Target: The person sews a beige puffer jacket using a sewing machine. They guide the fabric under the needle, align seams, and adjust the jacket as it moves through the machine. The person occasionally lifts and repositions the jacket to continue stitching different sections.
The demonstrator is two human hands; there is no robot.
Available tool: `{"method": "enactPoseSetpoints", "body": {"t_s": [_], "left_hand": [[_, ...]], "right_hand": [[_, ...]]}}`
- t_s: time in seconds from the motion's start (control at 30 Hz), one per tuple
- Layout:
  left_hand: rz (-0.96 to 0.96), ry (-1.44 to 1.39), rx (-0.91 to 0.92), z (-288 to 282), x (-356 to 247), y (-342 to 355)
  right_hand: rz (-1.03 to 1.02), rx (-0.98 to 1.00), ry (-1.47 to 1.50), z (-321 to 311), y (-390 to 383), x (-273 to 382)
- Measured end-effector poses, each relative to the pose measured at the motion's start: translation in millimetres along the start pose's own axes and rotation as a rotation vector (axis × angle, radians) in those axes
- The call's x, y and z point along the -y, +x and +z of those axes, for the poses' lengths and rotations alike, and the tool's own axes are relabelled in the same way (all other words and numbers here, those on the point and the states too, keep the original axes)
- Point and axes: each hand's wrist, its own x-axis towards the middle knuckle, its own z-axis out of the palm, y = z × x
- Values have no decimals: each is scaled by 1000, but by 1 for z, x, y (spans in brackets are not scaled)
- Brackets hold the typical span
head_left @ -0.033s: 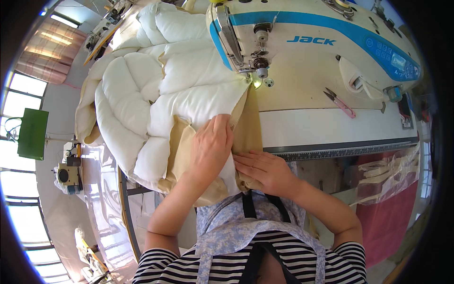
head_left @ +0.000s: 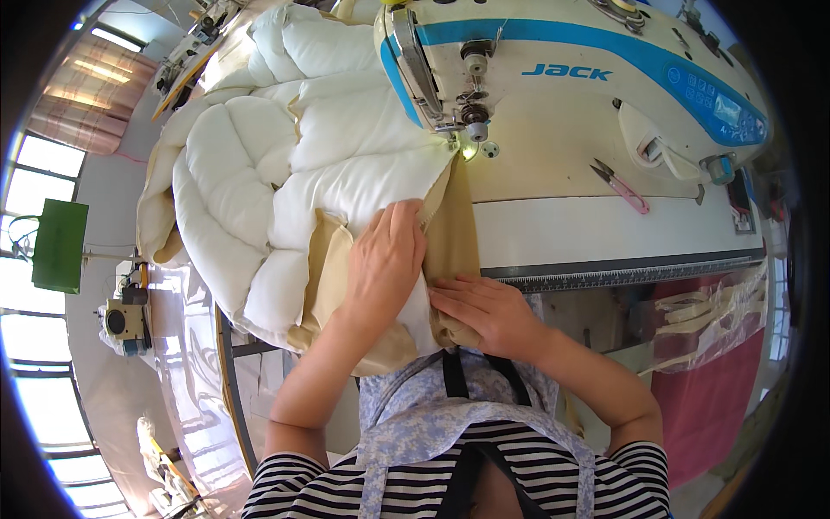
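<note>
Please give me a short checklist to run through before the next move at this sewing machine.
1. Left hand on the white padded cloth: ok.
2. Right hand resting on the tan cloth: ok.
3. Both hands clear of the presser foot: ok.
4. Light beside the foot on: ok.
5. Pink-handled scissors apart from the cloth: ok, to its right.
6. Cloth edges matched under the foot: cannot tell, too small.

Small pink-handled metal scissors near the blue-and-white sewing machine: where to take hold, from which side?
Likely the pink handle, coming from the near right: the scissors lie flat, handle toward that side, dark pointed blades aimed at the far left.
</note>
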Motion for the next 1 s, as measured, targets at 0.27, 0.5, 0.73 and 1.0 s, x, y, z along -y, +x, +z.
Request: {"method": "enactPoseSetpoints", "body": {"t_s": [0.27,0.5,0.73,1.0], "left_hand": [[414,181,304,12,1,14],[358,-64,264,31,12,16],[413,8,245,43,30,27],[291,-268,290,50,61,76]], "right_hand": [[-81,62,17,-3,-13,2],[-49,74,39,-6,-9,7],[50,82,102,-7,7,2],[142,21,136,-1,41,-34]]}}
